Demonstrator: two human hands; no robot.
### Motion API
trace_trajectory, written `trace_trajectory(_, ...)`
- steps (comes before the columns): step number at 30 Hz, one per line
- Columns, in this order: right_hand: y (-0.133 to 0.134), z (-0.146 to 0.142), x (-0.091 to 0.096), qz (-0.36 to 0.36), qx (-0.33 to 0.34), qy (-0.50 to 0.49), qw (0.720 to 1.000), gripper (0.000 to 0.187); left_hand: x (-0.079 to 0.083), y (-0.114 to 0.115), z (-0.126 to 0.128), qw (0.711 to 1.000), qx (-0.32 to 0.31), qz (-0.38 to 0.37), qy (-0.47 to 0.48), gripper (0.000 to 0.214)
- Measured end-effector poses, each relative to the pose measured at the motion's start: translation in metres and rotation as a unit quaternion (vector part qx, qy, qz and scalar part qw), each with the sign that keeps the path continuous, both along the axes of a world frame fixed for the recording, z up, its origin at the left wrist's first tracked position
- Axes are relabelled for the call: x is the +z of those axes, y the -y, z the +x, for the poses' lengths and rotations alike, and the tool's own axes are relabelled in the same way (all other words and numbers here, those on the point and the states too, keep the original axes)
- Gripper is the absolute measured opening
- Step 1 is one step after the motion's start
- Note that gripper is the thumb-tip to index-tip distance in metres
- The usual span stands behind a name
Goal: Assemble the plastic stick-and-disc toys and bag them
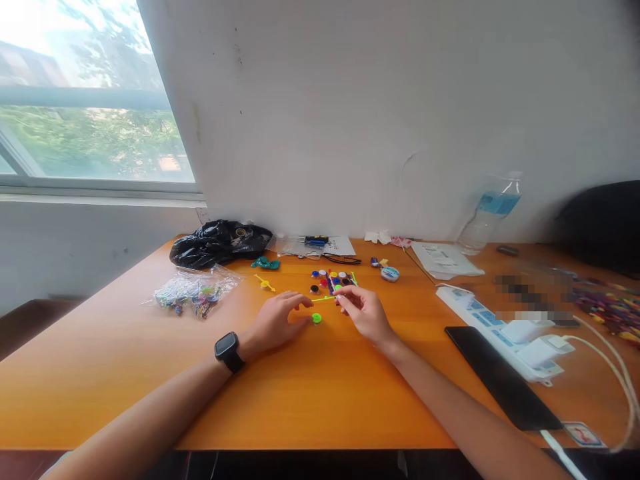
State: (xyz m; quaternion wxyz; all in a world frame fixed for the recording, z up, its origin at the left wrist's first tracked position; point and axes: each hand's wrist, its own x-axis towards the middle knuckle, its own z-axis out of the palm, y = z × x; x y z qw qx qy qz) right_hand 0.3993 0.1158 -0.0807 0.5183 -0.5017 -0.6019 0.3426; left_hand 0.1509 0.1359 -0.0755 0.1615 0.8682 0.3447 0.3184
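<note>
My left hand (279,321) rests on the orange table (125,347), fingers loosely curled, fingertips close to a small green wheel-like piece (317,318). My right hand (363,310) pinches one end of a thin green stick (324,299) that points left toward the left hand's fingers. Just behind the hands lies a cluster of small coloured round pieces (331,278). A black smartwatch (229,351) sits on my left wrist.
A clear bag of coloured parts (195,292) lies at left, a black plastic bag (220,243) behind it. A yellow piece (265,283) and teal piece (265,263) lie nearby. At right: white power strip (500,327), black phone (500,377), water bottle (487,213), papers (445,260).
</note>
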Motion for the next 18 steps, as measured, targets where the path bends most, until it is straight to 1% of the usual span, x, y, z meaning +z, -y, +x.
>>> trace_trajectory(3,0.003,-0.002,0.004,-0.057,0.028,-0.069,0.996,0.026,0.006,0.001,-0.002,0.999,0.019,0.04,0.031,0.023)
trace_trajectory(6,0.006,-0.005,0.006,-0.103,0.051,-0.112,0.987,0.027,0.008,0.002,-0.003,0.999,-0.006,0.041,0.029,0.029)
trace_trajectory(9,0.007,-0.008,0.004,-0.136,0.064,-0.133,0.98,0.031,0.004,0.003,-0.002,0.999,-0.04,0.013,0.0,0.029)
trace_trajectory(12,0.005,-0.009,-0.002,-0.163,0.068,-0.116,0.977,0.031,0.001,0.002,-0.001,0.998,-0.058,-0.013,-0.018,0.028)
trace_trajectory(15,0.003,-0.01,-0.008,-0.181,0.068,-0.066,0.979,0.026,0.0,0.0,-0.002,0.997,-0.063,-0.019,-0.027,0.028)
trace_trajectory(18,0.002,-0.01,-0.012,-0.16,0.057,-0.008,0.985,0.02,0.001,-0.001,-0.002,0.997,-0.068,-0.018,-0.036,0.026)
